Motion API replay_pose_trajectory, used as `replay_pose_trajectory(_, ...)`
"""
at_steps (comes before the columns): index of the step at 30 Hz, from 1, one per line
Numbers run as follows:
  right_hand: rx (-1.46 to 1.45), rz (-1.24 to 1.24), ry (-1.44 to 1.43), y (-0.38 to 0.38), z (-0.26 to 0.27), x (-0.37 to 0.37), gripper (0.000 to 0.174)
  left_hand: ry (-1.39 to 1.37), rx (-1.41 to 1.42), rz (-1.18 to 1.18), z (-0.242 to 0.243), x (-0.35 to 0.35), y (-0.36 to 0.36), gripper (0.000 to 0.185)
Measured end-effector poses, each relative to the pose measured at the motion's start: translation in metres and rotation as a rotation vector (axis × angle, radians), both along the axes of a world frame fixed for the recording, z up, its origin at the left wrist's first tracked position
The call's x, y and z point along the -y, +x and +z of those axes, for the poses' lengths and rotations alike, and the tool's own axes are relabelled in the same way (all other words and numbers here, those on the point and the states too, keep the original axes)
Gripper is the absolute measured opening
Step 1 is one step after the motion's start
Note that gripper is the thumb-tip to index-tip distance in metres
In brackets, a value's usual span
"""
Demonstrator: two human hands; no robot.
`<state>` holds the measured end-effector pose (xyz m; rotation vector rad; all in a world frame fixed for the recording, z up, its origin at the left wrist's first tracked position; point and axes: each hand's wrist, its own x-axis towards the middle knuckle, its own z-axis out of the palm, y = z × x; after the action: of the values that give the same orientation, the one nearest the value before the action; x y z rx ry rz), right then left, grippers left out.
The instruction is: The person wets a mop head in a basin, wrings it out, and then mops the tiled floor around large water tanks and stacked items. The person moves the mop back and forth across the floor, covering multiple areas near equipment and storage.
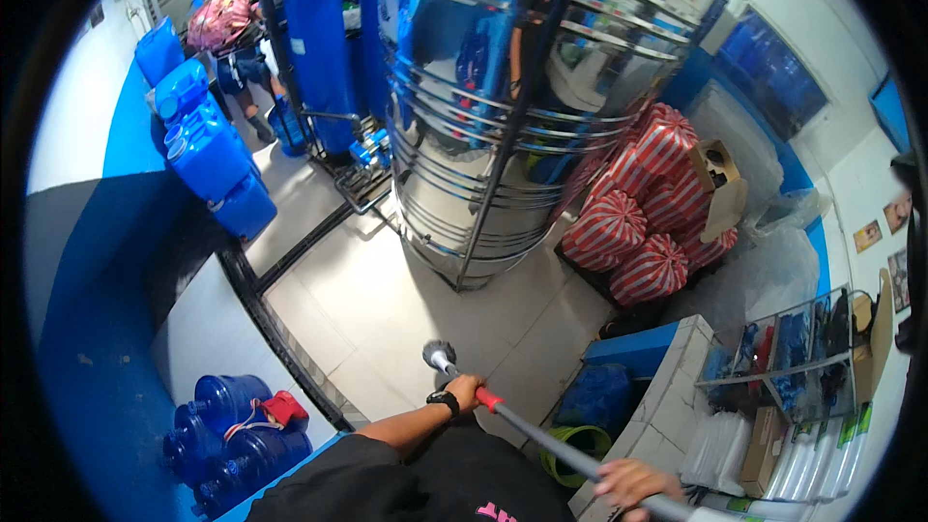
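Note:
A long grey pole [540,435] with a red collar runs from the lower right up to a round grey brush head [438,352] held over the pale tiled floor [377,283]. My left hand [465,393], with a black watch on the wrist, grips the pole between the red collar and the brush head. Farther down the shaft, near the lower right, my right hand [634,486] is closed around the pole. Beyond the brush stands a large shiny steel tank [471,196].
Red-striped bundles [652,206] are piled right of the tank. Blue jerrycans [210,159] line the left wall; blue water bottles [254,453] lie lower left. A yellow-green basket [596,442] sits beside the tiled counter [670,391]. A person with a pink backpack [221,22] stands at the upper left.

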<state>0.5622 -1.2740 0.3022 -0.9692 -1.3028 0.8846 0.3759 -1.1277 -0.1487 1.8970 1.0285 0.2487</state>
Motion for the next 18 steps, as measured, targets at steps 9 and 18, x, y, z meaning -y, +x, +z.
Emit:
replay_pose_trajectory(9,0.077,-0.275,-0.433,0.021,-0.071,0.003,0.028,0.135,0.467,-0.145,0.086,0.002,0.046,0.026)
replay_pose_trajectory(18,0.242,0.347,-0.373,0.007,-0.185,-0.049,0.019,0.173,-0.017,-0.277,0.027,-0.014,-0.009,0.018)
